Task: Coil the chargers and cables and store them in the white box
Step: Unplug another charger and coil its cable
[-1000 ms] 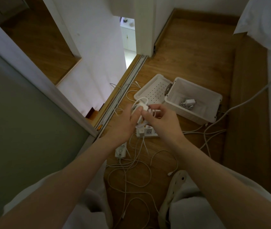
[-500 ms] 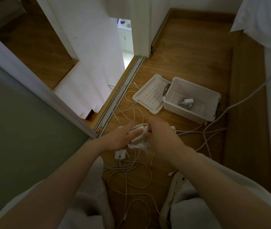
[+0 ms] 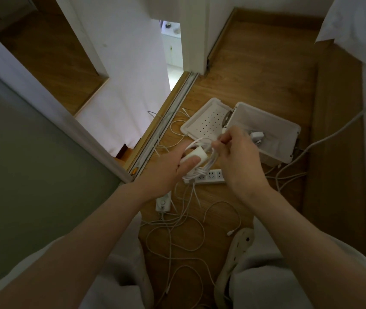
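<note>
Several loose cables (image 3: pixel 177 230) tangled on near floor. Beyond, charger (image 3: pixel 196 155) gripped in left hand (image 3: pixel 166 170), its coiled cord (image 3: pixel 196 142) pinched by right hand (image 3: pixel 238 161). Farther right, white box (image 3: pixel 275 156) open on floor, one adapter (image 3: pixel 256 136) inside.

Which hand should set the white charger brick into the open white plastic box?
Probably left: the left hand grips the white charger brick and its coiled white cable, while the right hand only pinches a strand, though it hangs nearer the open white plastic box.
</note>
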